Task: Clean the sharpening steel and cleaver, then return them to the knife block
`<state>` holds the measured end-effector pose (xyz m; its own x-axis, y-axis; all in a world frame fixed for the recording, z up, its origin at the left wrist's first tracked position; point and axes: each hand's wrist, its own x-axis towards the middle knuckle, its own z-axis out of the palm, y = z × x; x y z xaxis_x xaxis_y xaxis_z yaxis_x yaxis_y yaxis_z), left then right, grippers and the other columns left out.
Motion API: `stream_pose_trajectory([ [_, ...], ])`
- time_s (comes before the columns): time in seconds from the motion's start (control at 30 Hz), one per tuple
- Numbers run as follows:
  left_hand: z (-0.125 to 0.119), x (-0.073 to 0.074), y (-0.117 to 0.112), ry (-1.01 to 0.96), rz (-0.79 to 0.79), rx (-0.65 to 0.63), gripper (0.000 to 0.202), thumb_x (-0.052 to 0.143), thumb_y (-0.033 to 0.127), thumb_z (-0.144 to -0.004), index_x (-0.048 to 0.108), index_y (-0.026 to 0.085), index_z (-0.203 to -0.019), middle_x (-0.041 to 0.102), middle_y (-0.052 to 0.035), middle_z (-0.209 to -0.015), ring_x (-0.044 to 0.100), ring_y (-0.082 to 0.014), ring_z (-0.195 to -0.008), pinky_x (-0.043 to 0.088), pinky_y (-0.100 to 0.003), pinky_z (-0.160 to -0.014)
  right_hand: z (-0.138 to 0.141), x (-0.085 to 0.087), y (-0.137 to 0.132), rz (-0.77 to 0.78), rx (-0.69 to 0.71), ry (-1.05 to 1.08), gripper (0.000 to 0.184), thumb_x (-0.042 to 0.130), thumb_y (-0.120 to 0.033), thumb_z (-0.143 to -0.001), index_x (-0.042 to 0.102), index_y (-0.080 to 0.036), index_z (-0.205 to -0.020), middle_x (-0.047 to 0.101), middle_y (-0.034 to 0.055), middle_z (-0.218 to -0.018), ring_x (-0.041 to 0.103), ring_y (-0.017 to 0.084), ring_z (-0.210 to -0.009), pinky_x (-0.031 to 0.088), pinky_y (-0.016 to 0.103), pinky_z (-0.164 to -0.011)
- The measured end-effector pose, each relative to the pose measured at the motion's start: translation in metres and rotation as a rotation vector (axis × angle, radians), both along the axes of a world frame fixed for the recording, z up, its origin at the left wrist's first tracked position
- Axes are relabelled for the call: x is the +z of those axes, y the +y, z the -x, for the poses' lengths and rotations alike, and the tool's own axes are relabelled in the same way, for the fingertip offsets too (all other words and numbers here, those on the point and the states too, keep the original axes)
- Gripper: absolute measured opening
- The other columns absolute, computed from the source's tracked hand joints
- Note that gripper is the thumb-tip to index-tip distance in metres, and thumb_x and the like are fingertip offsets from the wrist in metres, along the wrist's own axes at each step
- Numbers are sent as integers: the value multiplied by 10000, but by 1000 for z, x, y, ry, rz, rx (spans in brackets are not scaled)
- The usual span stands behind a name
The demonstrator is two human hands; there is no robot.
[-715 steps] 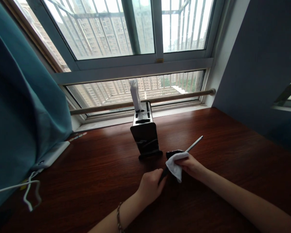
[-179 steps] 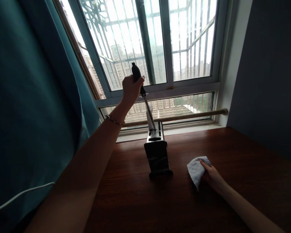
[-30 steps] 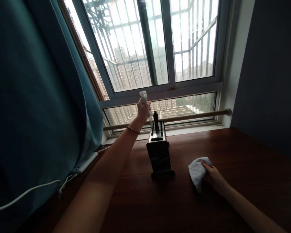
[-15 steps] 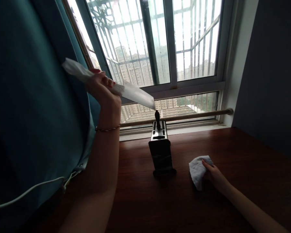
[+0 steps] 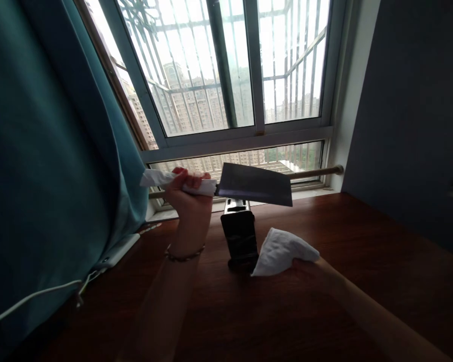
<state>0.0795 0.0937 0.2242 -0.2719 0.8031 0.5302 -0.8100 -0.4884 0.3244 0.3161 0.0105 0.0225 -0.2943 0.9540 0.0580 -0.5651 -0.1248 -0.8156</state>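
Note:
My left hand (image 5: 189,193) is closed around the white-wrapped handle of a cleaver (image 5: 254,190). Its broad blade lies level and points right, just above the metal knife block (image 5: 238,234) on the wooden table (image 5: 362,251). My right hand (image 5: 305,269) is raised off the table and grips a white cloth (image 5: 281,246), which hangs to the right of the block, below the blade's tip. A thin bracelet circles my left wrist.
A teal curtain (image 5: 41,151) fills the left side. A white power strip (image 5: 117,250) and its cable (image 5: 33,296) lie at the curtain's foot. The barred window (image 5: 219,75) and a wooden rail (image 5: 317,172) run behind the block. A dark wall (image 5: 419,110) stands on the right.
My left hand has brought the cleaver down from beside the curtain to level above the block. My right hand has lifted the cloth off the table toward the blade.

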Motion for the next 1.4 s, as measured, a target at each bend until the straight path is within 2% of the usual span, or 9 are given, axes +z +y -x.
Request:
stream_pose_trajectory([
  [0.3, -56, -44, -27, 46, 113, -196, 163, 525, 88, -602, 411, 187, -663, 182, 80, -474, 246, -49, -422, 346, -224, -540, 14, 26, -7, -35, -317, 117, 127, 671, -160, -681, 683, -208, -799, 700, 9, -908, 630, 159, -926, 454, 354, -958],
  [0.47, -59, -58, -28, 20, 114, -273, 136, 524, 88, -631, 436, 183, -670, 189, 78, -479, 255, -50, -431, 351, -221, -545, 14, 17, -9, 41, -535, 237, 278, 725, -107, -585, 657, -306, -767, 686, -64, -933, 622, 135, -916, 480, 330, -922],
  [0.67, -53, -60, -26, -17, 73, -249, 115, 532, 102, -658, 450, 182, -667, 193, 77, -485, 268, -49, -437, 363, -221, -566, 22, 16, -15, -61, -339, 17, 176, 723, -166, -594, 688, -235, -752, 693, 12, -802, 633, 172, -799, 502, 318, -811],
  [0.8, -51, -66, -26, 33, 64, -199, 98, 558, 141, -671, 475, 186, -698, 212, 76, -491, 286, -52, -447, 367, -231, -578, 20, 21, -14, -178, -404, -149, 182, 712, -174, -600, 692, -205, -778, 679, 21, -797, 608, 181, -776, 482, 297, -733],
  [0.87, -48, -68, -24, 31, 78, -183, 94, 559, 141, -676, 478, 186, -697, 217, 78, -488, 279, -49, -443, 366, -232, -578, 17, 19, -13, -263, -416, -264, 25, 676, -193, -648, 656, -186, -634, 623, -2, -668, 548, 138, -656, 444, 255, -620],
  [0.93, -45, -69, -23, 14, 87, -175, 95, 553, 129, -678, 474, 181, -684, 216, 79, -483, 265, -45, -437, 362, -227, -571, 16, 17, -14, -322, -388, -332, 208, 647, -197, -679, 570, -168, -488, 543, -21, -560, 457, 97, -556, 385, 234, -532],
  [1.03, -42, -69, -22, -2, 85, -174, 89, 538, 116, -678, 473, 177, -681, 209, 79, -478, 251, -45, -434, 354, -222, -559, 22, 14, -14, -218, -410, -183, 70, 685, -155, -630, 636, -187, -591, 598, -37, -616, 501, 96, -598, 422, 223, -583],
  [1.17, -41, -69, -26, 5, 85, -182, 89, 533, 112, -673, 480, 180, -696, 211, 76, -486, 251, -47, -439, 350, -222, -562, 37, 17, -14, 40, -456, 150, 251, 724, -134, -589, 683, -256, -804, 686, -32, -859, 604, 136, -889, 473, 255, -827],
  [1.4, -42, -72, -31, 10, 48, -185, 98, 565, 143, -681, 480, 188, -697, 190, 77, -498, 253, -46, -436, 349, -218, -566, 54, 18, -20, 168, -428, 291, 220, 716, -151, -624, 673, -236, -822, 698, -29, -912, 625, 144, -921, 491, 307, -871],
])
